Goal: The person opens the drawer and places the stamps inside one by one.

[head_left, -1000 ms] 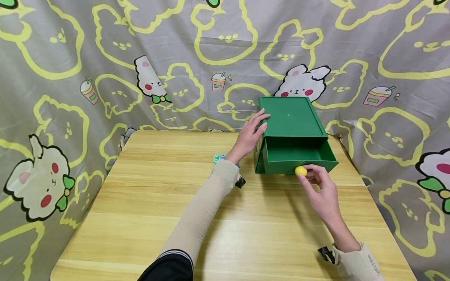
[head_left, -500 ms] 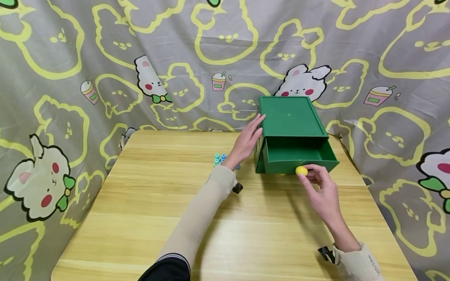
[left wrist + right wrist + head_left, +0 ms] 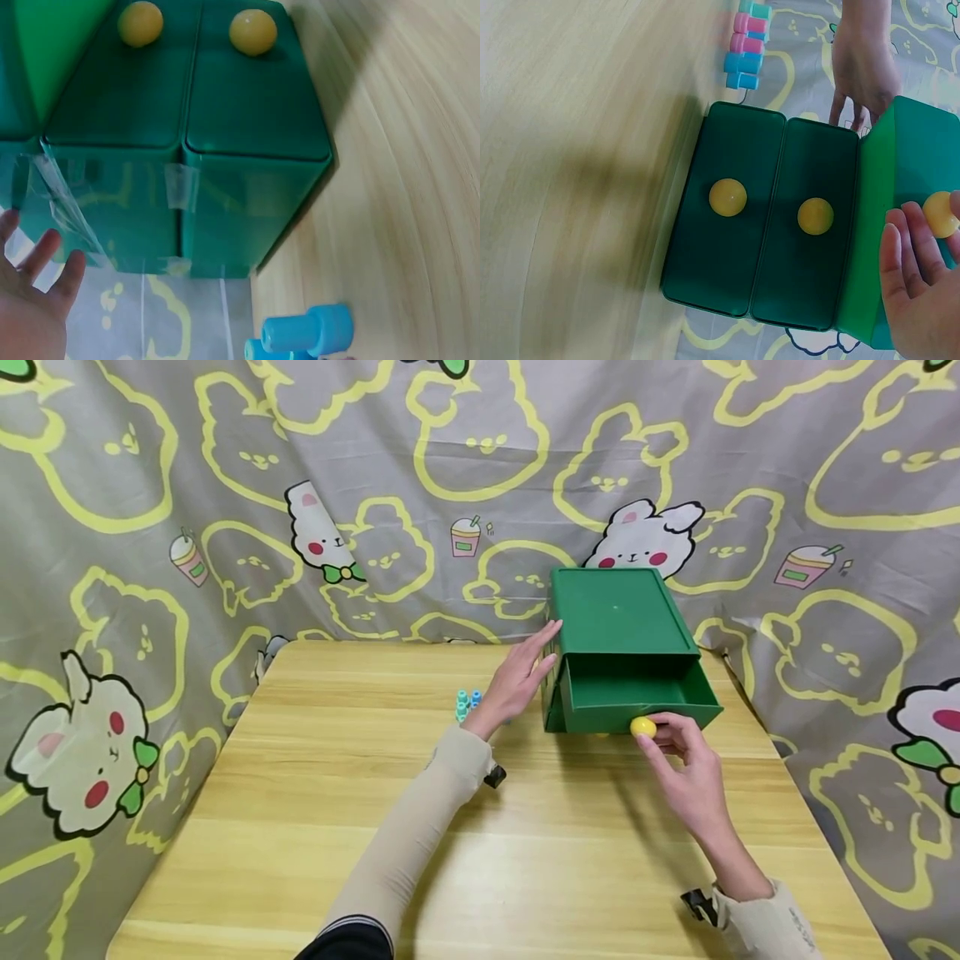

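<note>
A green drawer cabinet (image 3: 618, 610) stands at the back right, its top drawer (image 3: 592, 720) pulled out and bare inside. My right hand (image 3: 690, 772) pinches the round yellow knob (image 3: 642, 727) on that drawer's front between thumb and fingers. Beside the cabinet's left wall is my left hand (image 3: 517, 679), fingers extended, fingertips right at the wall's upper edge in the head view. In the right wrist view, the two lower drawers are closed, each with a yellow knob (image 3: 727, 197).
Several small blue, teal and pink bottle-like pieces (image 3: 744, 49) stand on the wooden table (image 3: 315, 827) left of the cabinet, partly hidden behind my left wrist in the head view. A patterned grey curtain (image 3: 397, 443) hangs around the back and sides.
My left hand has slid off the cabinet's top left edge, down and toward me. My right hand and the pulled-out drawer have stayed in place.
</note>
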A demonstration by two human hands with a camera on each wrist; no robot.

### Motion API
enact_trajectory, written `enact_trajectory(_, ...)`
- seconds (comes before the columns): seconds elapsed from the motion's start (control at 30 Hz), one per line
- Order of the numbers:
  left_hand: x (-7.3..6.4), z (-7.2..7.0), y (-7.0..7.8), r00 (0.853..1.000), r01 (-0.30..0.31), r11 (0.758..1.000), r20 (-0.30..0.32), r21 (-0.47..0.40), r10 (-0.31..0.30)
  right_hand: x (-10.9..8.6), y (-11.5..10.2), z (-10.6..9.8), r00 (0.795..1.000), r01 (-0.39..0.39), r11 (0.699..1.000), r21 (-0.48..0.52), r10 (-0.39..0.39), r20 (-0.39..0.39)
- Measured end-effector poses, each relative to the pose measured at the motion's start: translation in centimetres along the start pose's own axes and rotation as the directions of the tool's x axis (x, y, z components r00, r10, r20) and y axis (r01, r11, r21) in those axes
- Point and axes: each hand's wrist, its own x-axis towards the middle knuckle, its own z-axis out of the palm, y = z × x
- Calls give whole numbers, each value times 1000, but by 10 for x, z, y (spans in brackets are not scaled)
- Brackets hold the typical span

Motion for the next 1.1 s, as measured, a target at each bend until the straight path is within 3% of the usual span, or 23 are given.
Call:
enact_trajectory(0.33,-1,1,5,1000,-10,1000,1,-17,10,-1,-1,-1,1000,-7,1000,-4,7,7)
enact_trajectory(0.53,-4,-5,3,1000,12,1000,4,1,-12,0,-1,-1,1000,-3,1000,5,3,8)
enact_trajectory(0.8,-22,-18,-27,992,126,992,-22,13,-126,-1,0,0,1000,-4,1000,13,4,8)
enact_trajectory(1.1,-48,-24,-53,980,198,978,2,58,-199,0,2,0,1000,-2,1000,17,2,7)
